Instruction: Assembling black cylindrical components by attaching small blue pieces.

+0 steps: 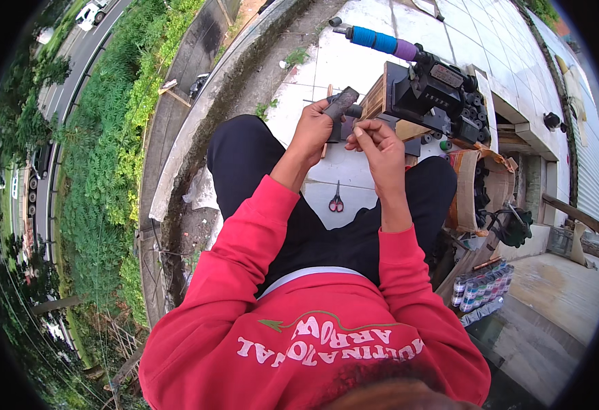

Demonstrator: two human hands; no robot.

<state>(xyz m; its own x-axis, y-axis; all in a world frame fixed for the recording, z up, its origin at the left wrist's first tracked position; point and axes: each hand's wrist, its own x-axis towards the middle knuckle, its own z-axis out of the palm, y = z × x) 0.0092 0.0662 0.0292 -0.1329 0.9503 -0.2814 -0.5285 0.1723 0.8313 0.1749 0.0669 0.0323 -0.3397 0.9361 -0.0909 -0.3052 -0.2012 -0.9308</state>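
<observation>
My left hand (311, 131) is closed around a dark grey oblong piece (343, 102), its worn-looking flat side turned up. Just right of it, my right hand (379, 140) has thumb and forefinger pinched together; what they hold, if anything, is too small to make out. Behind and between the hands are a short black cylinder (355, 111) and another dark part, partly hidden by my fingers. Scissors (336, 199) with red and black handles lie on the white tiles between my legs.
A black machine (430, 92) on a wooden stand is ahead right, its shaft carrying blue (373, 39) and purple wound rolls. Several black spools lie beside it. At right are an open cardboard box (465, 191) and wrapped small cylinders (482, 285). A concrete ledge (197, 130) runs along the left.
</observation>
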